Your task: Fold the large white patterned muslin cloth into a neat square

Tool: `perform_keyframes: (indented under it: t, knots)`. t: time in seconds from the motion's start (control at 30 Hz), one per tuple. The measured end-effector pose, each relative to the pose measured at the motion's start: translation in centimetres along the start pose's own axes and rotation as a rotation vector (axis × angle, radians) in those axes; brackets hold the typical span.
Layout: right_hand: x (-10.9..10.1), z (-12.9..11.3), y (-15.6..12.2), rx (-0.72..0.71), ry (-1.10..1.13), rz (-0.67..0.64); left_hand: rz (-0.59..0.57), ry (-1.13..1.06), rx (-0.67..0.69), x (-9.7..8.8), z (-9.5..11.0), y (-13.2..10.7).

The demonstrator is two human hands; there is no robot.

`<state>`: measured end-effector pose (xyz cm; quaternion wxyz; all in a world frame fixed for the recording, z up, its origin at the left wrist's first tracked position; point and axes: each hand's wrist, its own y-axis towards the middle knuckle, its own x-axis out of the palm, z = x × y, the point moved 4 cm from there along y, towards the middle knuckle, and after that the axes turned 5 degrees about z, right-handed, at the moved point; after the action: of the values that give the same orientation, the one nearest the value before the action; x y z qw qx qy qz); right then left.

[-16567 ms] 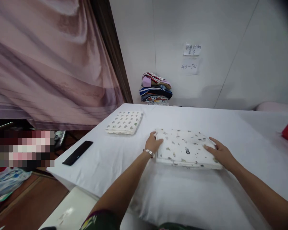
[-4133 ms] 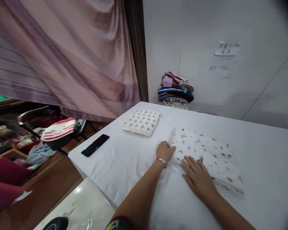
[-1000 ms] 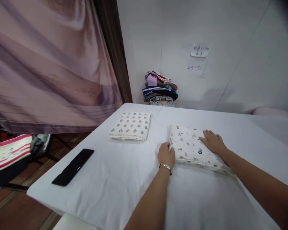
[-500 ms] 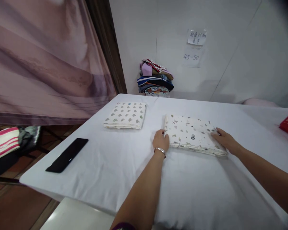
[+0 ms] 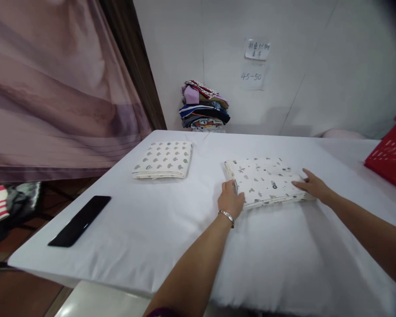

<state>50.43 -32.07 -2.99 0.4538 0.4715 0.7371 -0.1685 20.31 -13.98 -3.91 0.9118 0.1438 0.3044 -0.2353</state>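
A folded white cloth with small grey and olive prints lies on the white-covered table, turned slightly askew. My left hand, with a silver bracelet at the wrist, is closed round the cloth's left edge, its thumb at the front corner. At the right edge my right hand has its fingers apart, the tips touching the cloth from above. A second folded white cloth, printed with grey shapes in rows, sits farther left, out of reach of both hands.
A black flat slab lies near the table's left edge. Toward the right stands a red basket. Behind the table is a stack of folded fabrics against the wall. A pink curtain hangs at the left.
The printed cloth between my hands has turned slightly, its right side swinging away from me. My right hand's fingers have spread apart. The view has shifted right, showing more of the red basket.
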Motion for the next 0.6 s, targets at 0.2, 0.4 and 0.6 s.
perform_keyframes:
  t: [0.2, 0.4, 0.6]
  knots:
    - [0.1, -0.4, -1.8, -0.197, -0.159, 0.019, 0.096, 0.103, 0.217, -0.5, 1.2, -0.7]
    - [0.4, -5.9, -6.8, -0.754, 0.072, -0.098, -0.022, 0.134, 0.631, -0.1, 2.8, -1.6]
    - [1.7, -7.5, -8.3, -0.805, 0.055, -0.173, -0.115, 0.143, 0.674, 0.4, 2.8, -1.6]
